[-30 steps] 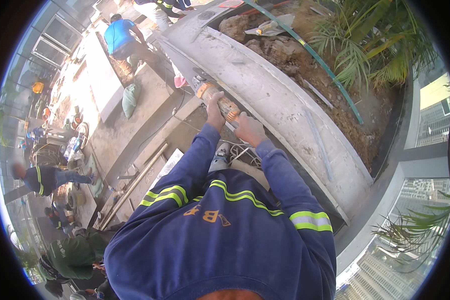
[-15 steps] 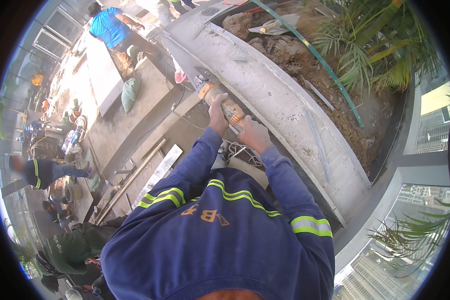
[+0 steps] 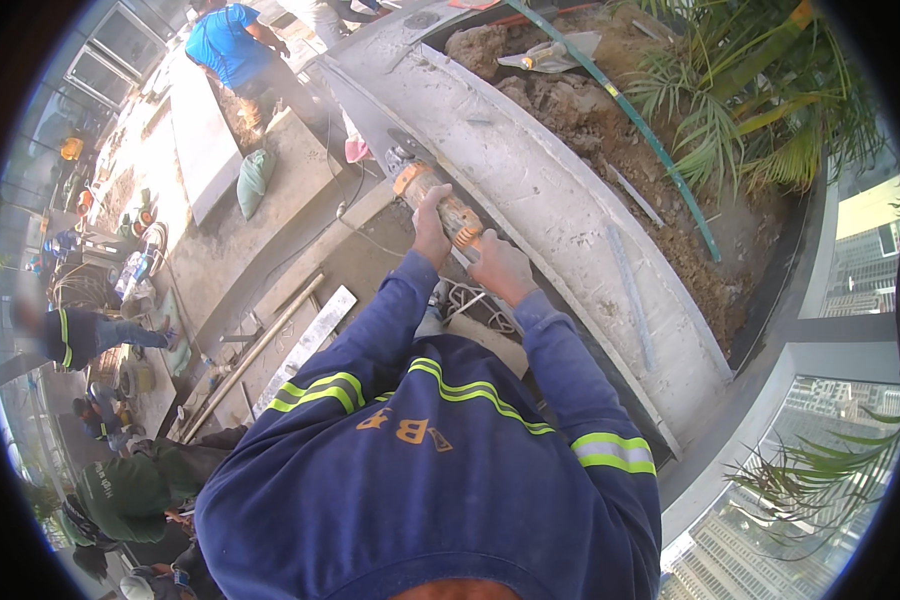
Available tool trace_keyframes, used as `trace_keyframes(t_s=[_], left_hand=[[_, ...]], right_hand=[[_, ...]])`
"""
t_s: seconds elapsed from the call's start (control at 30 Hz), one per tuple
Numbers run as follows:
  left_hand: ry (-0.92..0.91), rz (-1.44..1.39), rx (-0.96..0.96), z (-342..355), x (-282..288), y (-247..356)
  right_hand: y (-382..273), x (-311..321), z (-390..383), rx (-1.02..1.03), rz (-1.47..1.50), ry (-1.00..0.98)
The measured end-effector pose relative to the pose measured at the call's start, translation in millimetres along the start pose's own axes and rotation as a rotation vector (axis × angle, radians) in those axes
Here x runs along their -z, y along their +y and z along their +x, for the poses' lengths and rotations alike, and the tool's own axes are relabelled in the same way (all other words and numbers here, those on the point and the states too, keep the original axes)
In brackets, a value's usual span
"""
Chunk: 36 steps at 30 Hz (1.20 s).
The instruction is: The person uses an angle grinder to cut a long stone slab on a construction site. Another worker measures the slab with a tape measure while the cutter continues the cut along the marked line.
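Note:
Both my hands hold a dusty orange angle grinder (image 3: 457,217). My left hand (image 3: 431,228) wraps round the middle of its body, and my right hand (image 3: 503,266) grips the rear end. The grinder's head (image 3: 398,158) points away from me, at the side face of a curved pale concrete ledge (image 3: 530,200). Whether the disc touches the concrete I cannot tell. From near the grinder a cord (image 3: 370,237) runs off to the left over the slab.
Beyond the ledge is a soil bed with palm leaves (image 3: 750,110) and a long green strip (image 3: 650,140). A green sack (image 3: 255,180), a wooden pole (image 3: 255,360) and a white-grey board (image 3: 310,340) lie to the left. A person in blue (image 3: 230,50) bends at the far left; others work nearby.
The view has shifted slightly. My hands keep the same hold on the grinder, which stays along the ledge. The person in blue has shifted a little.

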<state>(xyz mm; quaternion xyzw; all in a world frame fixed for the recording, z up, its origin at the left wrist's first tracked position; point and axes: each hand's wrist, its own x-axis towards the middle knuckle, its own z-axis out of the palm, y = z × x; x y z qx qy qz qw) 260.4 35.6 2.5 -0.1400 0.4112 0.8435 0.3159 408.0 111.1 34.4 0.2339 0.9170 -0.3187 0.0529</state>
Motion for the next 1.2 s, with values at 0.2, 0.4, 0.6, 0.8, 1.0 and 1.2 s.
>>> trace_keyframes(t_s=[0.2, 0.4, 0.6, 0.8, 1.0, 1.2], left_hand=[[-0.003, -0.006, 0.008, 11, 2, 8], [-0.021, 0.038, -0.006, 4, -1, 7], [0.004, 0.037, -0.014, -10, -3, 3], [0.028, 0.039, -0.021, -21, -5, 1], [0.005, 0.05, -0.038, -21, -5, 0], [-0.026, 0.035, -0.033, -7, 0, 2]], right_hand=[[-8, 1, 10, 0.005, -0.015, 0.001], [-13, 5, 6, -0.016, -0.086, 0.012], [-5, 3, -4, 0.015, -0.095, 0.042], [-3, 5, -12, 0.022, -0.072, 0.036], [-1, 1, -9, 0.004, -0.082, 0.033], [-3, 1, 0, 0.016, -0.086, 0.027]])
